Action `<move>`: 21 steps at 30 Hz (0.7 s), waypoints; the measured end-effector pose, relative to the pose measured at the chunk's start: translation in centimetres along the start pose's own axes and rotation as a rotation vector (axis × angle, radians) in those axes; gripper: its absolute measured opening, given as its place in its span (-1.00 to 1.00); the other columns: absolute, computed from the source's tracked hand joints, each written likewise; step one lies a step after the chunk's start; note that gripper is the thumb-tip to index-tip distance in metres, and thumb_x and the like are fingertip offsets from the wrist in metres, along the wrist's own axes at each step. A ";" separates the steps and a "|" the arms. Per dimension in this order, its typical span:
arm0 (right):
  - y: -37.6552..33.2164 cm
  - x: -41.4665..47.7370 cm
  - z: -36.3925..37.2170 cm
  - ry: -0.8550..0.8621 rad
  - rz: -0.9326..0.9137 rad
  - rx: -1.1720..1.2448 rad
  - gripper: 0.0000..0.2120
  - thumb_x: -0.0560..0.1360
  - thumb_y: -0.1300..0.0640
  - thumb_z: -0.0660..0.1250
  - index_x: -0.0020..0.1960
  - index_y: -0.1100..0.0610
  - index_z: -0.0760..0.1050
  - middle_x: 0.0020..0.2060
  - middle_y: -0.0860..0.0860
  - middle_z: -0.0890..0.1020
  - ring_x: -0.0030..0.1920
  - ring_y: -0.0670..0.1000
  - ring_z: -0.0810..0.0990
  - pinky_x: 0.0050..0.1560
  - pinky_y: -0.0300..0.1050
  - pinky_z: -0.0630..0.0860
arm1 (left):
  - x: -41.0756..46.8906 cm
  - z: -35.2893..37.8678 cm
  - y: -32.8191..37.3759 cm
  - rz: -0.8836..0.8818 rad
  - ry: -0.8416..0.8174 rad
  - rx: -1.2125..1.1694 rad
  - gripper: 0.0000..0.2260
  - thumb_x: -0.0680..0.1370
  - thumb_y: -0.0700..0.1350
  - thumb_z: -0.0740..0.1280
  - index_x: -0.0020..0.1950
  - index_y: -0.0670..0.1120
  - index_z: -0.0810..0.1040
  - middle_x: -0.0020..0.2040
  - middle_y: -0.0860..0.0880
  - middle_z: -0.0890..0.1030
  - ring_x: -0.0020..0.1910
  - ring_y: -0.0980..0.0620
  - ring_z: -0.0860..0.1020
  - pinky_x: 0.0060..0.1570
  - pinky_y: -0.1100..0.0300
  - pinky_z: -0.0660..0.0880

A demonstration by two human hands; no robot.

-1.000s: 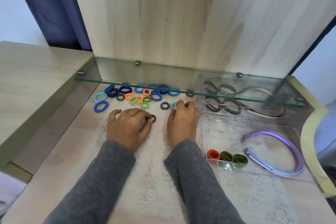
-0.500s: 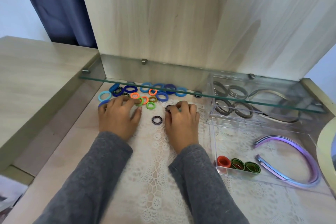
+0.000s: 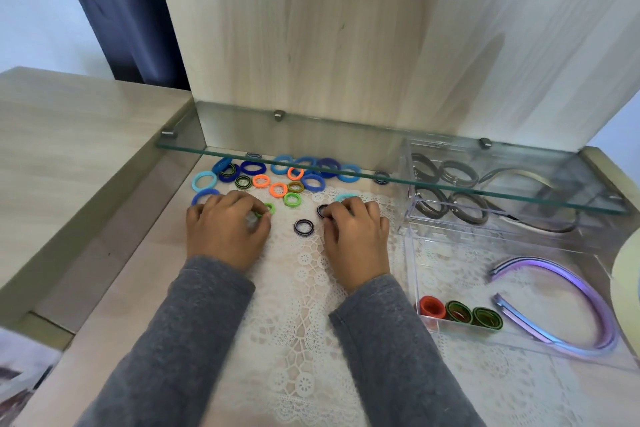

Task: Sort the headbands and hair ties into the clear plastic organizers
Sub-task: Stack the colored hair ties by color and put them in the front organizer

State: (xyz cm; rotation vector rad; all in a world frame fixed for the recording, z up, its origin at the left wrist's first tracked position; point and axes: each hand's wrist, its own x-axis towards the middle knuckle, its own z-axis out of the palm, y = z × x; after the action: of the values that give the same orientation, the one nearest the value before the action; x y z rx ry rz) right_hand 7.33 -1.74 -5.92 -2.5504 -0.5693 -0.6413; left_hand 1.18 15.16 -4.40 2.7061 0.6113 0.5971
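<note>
**Desk [image 3: 114, 288] mid-sort**

Lace mat [image 3: 304, 322] covers it, below a glass shelf [image 3: 450, 180]. Left hand [image 3: 227, 232] pinches a green tie [image 3: 268, 209] with curled fingers. Right hand [image 3: 356, 236] curls its fingertips onto a dark tie [image 3: 322, 210]. Loose ties [image 3: 313, 182] lie just beyond. Near organizer [image 3: 412, 270] holds three ties [image 3: 459, 311] and a purple headband [image 3: 588, 291].

Half hidden under fingers of left hand [image 3: 225, 234]: green tie [image 3: 269, 207]. Partly covered by right hand [image 3: 356, 239]: dark tie [image 3: 321, 209], pale blue tie [image 3: 345, 197]; grips unclear. Blurred, cut off at bottom left: object [image 3: 20, 374]. Cut by right edge: pale disc [image 3: 627, 282].
</note>
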 end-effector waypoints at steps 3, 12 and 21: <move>-0.1 0.0 -0.1 -0.046 0.000 0.000 -0.91 0.47 0.12 0.35 -0.04 0.06 0.59 -0.11 0.02 0.56 -0.07 0.11 0.46 -0.11 -0.02 0.27 | -0.4 -0.2 0.3 0.002 -0.013 -0.025 -0.95 0.49 0.02 0.33 -0.07 0.13 0.56 0.03 0.16 0.59 0.09 0.05 0.46 0.15 0.03 0.21; -0.6 -0.4 -0.8 -0.057 -0.065 0.155 -0.94 0.47 0.12 0.35 -0.06 0.04 0.56 -0.07 -0.04 0.59 -0.03 0.05 0.47 -0.09 -0.03 0.33 | -0.8 -0.2 0.4 0.039 -0.023 -0.041 -0.96 0.49 0.06 0.33 -0.10 0.15 0.55 0.03 0.20 0.58 0.10 0.07 0.46 0.14 0.02 0.22; -1.1 -0.7 -1.6 -0.133 -0.119 0.131 -0.89 0.49 0.04 0.31 0.00 0.00 0.48 -0.08 -0.11 0.60 -0.03 0.03 0.45 -0.09 -0.03 0.28 | -0.8 -0.3 0.7 0.112 0.032 -0.196 -0.95 0.48 -0.02 0.37 -0.07 0.11 0.57 -0.01 0.17 0.60 0.06 0.07 0.49 0.09 0.06 0.25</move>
State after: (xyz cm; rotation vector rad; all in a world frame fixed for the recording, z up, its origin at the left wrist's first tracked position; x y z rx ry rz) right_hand 5.71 -1.86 -4.73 -2.4622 -0.7877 -0.4592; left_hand 0.62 14.20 -4.14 2.5631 0.3883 0.6911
